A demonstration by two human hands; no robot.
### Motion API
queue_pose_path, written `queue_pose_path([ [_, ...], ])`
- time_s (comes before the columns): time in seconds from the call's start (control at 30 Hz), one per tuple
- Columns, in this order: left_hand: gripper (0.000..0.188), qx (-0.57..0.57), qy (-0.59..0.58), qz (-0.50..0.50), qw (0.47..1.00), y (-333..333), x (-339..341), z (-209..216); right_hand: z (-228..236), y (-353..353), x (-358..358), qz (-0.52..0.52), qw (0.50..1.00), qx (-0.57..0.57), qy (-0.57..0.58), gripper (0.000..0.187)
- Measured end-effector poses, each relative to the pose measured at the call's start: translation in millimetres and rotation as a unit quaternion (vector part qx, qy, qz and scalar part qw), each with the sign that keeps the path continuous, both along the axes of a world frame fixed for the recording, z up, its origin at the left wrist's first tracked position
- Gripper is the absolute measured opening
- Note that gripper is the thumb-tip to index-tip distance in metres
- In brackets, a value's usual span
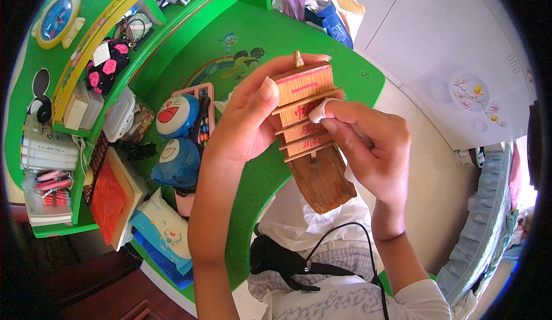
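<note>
A small wooden model sailboat (322,183) is held up in front of me. Its pale sail panel has thin cross slats and red markings, and a darker brown, rough-edged piece extends below. My left hand (253,110) grips the upper left side, thumb on the front and fingers behind. A rounded peg sticks out at the top. Between thumb and forefinger, my right hand (374,142) pinches a small white wipe (319,110), pressed to the panel between two slats. Part of the panel is hidden by the right fingers.
Below is a green desk (236,196) with a curved front edge. On its left stand blue cartoon-cat cases (177,162), a wipes packet (164,228) and a red-covered board (109,202). A green shelf (152,61) runs behind. A blue basket (334,29) stands beyond the desk.
</note>
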State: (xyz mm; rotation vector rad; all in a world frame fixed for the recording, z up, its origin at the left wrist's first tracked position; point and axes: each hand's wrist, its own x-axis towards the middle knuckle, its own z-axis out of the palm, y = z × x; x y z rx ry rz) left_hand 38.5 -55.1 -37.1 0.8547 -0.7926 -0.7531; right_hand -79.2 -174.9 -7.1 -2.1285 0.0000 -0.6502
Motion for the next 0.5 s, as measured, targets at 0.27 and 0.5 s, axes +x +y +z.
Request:
queue_pose_path([
  [0.27, 0.08, 0.005, 0.002, 0.016, 1.0, 0.4, -1.7, -1.4, -2.5, -1.0, 0.4, 0.009, 1.0, 0.007, 0.0, 0.011],
  [0.5, 0.059, -0.07, 0.027, -0.034, 0.997, 1.7, 2.7, -5.9, 1.6, -6.5, -1.9, -0.034, 0.999, 0.033, -0.023, 0.011],
])
